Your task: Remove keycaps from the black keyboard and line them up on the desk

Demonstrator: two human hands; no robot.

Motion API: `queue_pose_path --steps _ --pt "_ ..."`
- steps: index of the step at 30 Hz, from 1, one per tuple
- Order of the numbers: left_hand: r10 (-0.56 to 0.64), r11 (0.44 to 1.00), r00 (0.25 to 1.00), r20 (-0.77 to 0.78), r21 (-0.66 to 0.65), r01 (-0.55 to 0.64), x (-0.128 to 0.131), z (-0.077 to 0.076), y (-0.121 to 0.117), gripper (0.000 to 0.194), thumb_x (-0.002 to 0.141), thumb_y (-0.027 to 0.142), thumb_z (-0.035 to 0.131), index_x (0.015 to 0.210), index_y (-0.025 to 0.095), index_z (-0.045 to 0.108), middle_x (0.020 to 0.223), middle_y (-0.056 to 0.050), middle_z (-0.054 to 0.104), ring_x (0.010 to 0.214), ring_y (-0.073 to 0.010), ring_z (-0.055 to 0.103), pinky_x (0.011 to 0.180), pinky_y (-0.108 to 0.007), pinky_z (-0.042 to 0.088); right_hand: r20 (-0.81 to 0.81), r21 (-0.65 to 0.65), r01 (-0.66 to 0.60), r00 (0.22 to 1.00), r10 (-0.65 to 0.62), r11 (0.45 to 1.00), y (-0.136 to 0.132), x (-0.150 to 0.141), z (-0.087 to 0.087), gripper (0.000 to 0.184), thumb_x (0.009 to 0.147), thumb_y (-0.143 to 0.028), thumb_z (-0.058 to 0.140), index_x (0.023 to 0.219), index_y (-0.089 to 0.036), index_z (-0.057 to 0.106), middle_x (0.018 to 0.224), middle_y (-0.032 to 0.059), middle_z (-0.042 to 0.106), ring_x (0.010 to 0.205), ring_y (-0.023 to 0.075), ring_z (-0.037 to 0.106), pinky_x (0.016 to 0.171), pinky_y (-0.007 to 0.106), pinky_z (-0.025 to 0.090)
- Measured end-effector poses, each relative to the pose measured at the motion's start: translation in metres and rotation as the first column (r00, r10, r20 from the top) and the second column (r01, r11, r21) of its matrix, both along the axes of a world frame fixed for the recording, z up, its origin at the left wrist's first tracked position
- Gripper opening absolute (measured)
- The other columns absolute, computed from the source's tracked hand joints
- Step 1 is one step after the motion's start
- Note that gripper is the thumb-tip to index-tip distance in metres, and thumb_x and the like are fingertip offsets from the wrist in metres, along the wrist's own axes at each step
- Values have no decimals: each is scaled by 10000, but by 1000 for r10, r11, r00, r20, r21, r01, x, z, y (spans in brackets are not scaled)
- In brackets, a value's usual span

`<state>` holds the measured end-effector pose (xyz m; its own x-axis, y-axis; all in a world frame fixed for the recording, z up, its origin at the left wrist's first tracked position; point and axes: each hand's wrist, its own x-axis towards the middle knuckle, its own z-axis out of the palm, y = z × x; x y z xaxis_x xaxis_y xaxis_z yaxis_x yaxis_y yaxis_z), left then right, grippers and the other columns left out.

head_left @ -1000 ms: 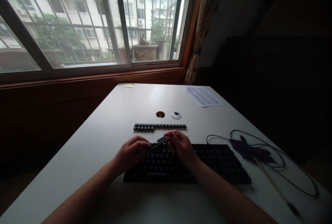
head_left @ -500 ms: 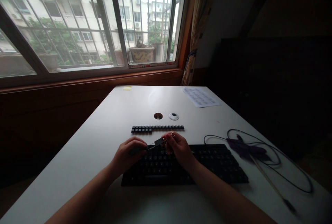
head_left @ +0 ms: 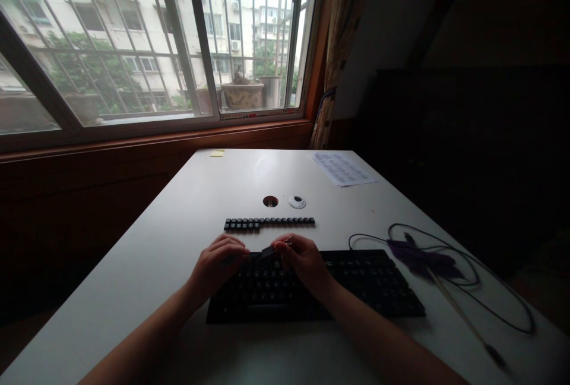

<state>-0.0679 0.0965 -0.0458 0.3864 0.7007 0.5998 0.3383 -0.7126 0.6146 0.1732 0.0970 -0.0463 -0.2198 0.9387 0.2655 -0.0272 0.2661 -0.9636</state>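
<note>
My right hand [head_left: 307,263] is closed on a small keycap puller [head_left: 268,252], a dark block with a metal ring [head_left: 288,241] at its right end. The puller is held over the upper left part of a black keyboard [head_left: 374,284]. My left hand [head_left: 218,263] is at the puller's other end, thumb and fingers pinched together; what lies between them is dark and hidden. Just beyond the hands, black keycaps [head_left: 285,220] are lined up in a long row with a shorter one in front.
Past the keycaps are a round hole [head_left: 270,201] in the white table [head_left: 178,212] and a white round cover [head_left: 297,202]. To the right lie a looped cable [head_left: 476,260], a purple cloth [head_left: 423,259] and a thin stick [head_left: 458,311]. Printed paper [head_left: 342,169] sits at the back.
The puller and both hands have come slightly lower over the keyboard. The wires seen earlier between the puller's block and my left fingers are now hard to make out.
</note>
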Motion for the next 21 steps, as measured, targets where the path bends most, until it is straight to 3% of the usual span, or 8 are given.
queue_pose_path --steps 11,21 --pt "50 998 998 -49 -28 -52 -1 0 -2 199 905 170 561 1075 221 651 1033 -80 603 963 -194 597 824 -357 542 65 36 -3 998 1 999 -2 -1 2 298 858 -486 628 847 -195 692 659 -11 619 466 83 518 442 209 399" --pt "-49 992 974 -223 -123 22 -3 0 0 228 869 202 602 1096 211 628 1034 -84 580 962 -217 589 844 -378 523 87 53 2 996 -6 999 -4 0 2 244 891 -417 609 869 -188 693 678 -7 613 483 93 514 467 227 368"
